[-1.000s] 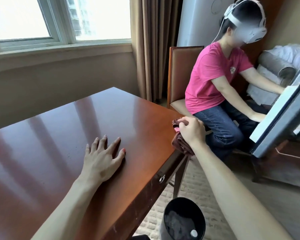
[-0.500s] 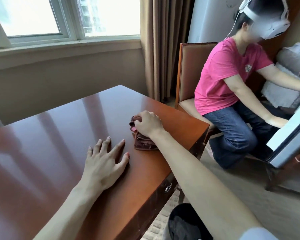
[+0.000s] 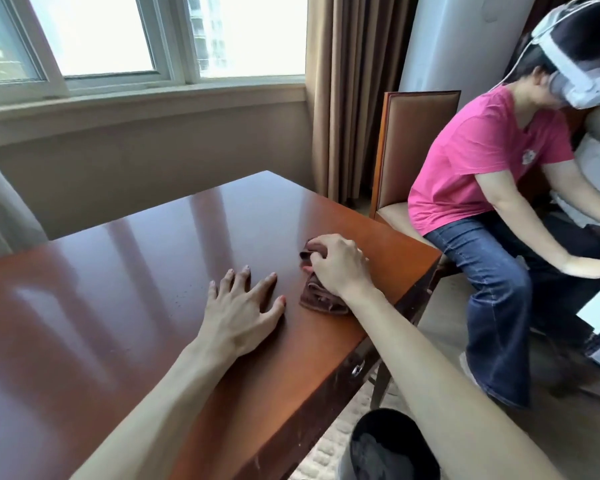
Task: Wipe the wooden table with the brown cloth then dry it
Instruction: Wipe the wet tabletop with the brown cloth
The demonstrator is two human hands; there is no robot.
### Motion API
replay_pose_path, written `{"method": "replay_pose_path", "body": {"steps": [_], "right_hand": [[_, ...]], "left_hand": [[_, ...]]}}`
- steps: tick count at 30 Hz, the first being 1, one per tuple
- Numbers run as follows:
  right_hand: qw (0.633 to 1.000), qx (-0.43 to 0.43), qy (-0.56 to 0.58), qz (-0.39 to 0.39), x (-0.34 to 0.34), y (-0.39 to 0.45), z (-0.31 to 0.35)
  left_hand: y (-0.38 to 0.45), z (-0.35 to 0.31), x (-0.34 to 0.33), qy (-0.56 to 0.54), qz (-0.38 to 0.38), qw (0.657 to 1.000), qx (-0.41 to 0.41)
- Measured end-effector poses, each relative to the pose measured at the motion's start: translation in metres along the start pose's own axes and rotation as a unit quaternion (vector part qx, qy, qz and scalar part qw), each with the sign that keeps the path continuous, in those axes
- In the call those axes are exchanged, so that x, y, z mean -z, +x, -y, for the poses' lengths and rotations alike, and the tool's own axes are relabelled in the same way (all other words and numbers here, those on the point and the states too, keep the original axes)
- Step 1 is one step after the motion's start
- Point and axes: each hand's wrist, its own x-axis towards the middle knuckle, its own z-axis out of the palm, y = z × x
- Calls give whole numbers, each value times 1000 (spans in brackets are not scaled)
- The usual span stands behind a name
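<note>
Gripping the brown cloth (image 3: 321, 299), the right hand (image 3: 340, 268) has its fingers curled over the bunched fabric and presses it onto the wooden table (image 3: 118, 306), near the table's right edge, at about three o'clock from the left hand (image 3: 239, 313). No brand, label or readable writing shows on the cloth or the table; a small pale emblem on the seated person's pink T-shirt (image 3: 478, 157) is too small to read. The cloth is dark reddish brown, crumpled into soft folds, with one end poking out past the fingers at twelve o'clock and a wider wad showing under the wrist at six o'clock. The left hand lies flat on the tabletop, palm down, fingers straight and spread, holding nothing, just beside the cloth but apart from it. The tabletop is glossy reddish wood that mirrors the window (image 3: 118, 39) in pale streaks. At two o'clock from the cloth, a person in a white headset (image 3: 575, 74) sits on a wooden chair (image 3: 420, 133). A black bin (image 3: 388, 445) stands on the floor at five o'clock, below the right forearm.
</note>
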Motion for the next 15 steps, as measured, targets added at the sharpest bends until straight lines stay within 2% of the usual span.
{"method": "replay_pose_path", "body": {"steps": [2,3,5,7,10,15], "right_hand": [[999,-17,-46,-23,-22,15,18],[998,21,-50,-6,-34,16,29],[990,116,0,76,-47,22,43],[981,135,37,133,-46,50,44],[993,74,28,82,-58,113,37],[999,28,16,13,-106,208,47]], "left_hand": [[1,0,3,-25,-3,1000,4],[5,2,6,-37,-16,999,10],[17,10,15,-43,-56,997,26],[29,27,18,-20,-60,997,40],[29,47,9,-2,-30,997,67],[35,53,-5,4,-51,996,80]]}}
